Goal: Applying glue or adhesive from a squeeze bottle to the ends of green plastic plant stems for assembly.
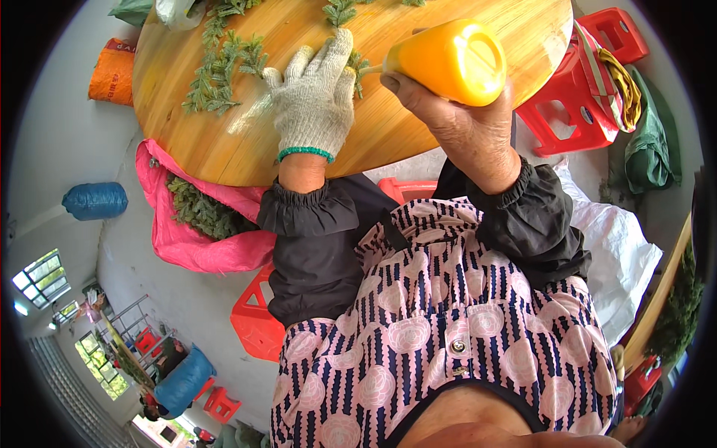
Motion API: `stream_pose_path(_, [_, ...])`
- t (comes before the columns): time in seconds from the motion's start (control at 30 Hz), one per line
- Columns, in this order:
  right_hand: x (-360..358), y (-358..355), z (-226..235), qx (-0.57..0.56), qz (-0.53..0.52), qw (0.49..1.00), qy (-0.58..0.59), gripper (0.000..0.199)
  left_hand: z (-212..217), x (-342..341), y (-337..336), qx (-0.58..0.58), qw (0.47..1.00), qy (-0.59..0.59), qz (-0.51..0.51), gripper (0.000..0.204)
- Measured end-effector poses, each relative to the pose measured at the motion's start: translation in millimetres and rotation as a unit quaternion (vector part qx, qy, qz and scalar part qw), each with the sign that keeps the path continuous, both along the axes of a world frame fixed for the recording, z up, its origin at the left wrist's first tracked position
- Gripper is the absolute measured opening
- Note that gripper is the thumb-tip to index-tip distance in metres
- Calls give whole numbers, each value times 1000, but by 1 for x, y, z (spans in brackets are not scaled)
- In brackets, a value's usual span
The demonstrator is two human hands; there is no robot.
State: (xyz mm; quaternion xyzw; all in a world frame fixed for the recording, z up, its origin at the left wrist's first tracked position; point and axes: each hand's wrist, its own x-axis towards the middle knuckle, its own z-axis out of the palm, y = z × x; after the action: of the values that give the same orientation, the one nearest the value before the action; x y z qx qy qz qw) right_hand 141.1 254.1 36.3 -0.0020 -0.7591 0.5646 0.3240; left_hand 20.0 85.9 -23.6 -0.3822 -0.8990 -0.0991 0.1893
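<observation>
My left hand (315, 101) wears a knitted grey-white glove with a green cuff edge. Palm down over the round wooden table (403, 142), its fingers are stretched and apart, the thumb side against a small green needle sprig (358, 73) that is partly hidden. Bare, my right hand (463, 127) is closed around a yellow-orange squeeze bottle (448, 63). That bottle is tipped over, base toward me, with its thin nozzle pointing left at the sprig by the glove. A longer strand of green sprigs (220, 71) lies left of the glove, and another sprig (340, 11) lies beyond the fingertips.
An open pink sack (175, 239) of greenery stands below the table's left edge. Red plastic stools (564, 112) with bags on them are at the right; another red stool (258, 317) is beside my left arm. White sacking (616, 254) lies at my right. An orange bag (113, 71) is far left.
</observation>
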Motion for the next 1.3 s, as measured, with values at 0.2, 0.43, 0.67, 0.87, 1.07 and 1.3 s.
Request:
stream_pose_path(0.2, [6, 1, -8, -11, -14, 1000, -1, 21, -11, -7, 5, 6, 1000, 6, -19, 52])
stream_pose_path(0.43, [15, 0, -7, 1, 2, 1000, -20, 26, -8, -8, -2, 18, 1000, 9, -12, 51])
stream_pose_path(0.67, [23, 2, -15, 39, 9, 999, 2, 31, -6, -8, -1, 40, 999, 12, -21, 48])
stream_pose_path(0.87, [30, -1, -10, 3, 32, 999, -8, 31, -5, -10, -10, 48, 998, 21, -21, 47])
stream_pose_path(1.07, [36, 30, -23, -167, -17, 985, 36, 25, 1, -7, 0, 115, 989, -87, -37, 42])
stream_pose_path(1.3, [2, 69, -56, -322, -79, 940, 81, 27, 21, 0, -16, -9, 996, 24, 86, 43])
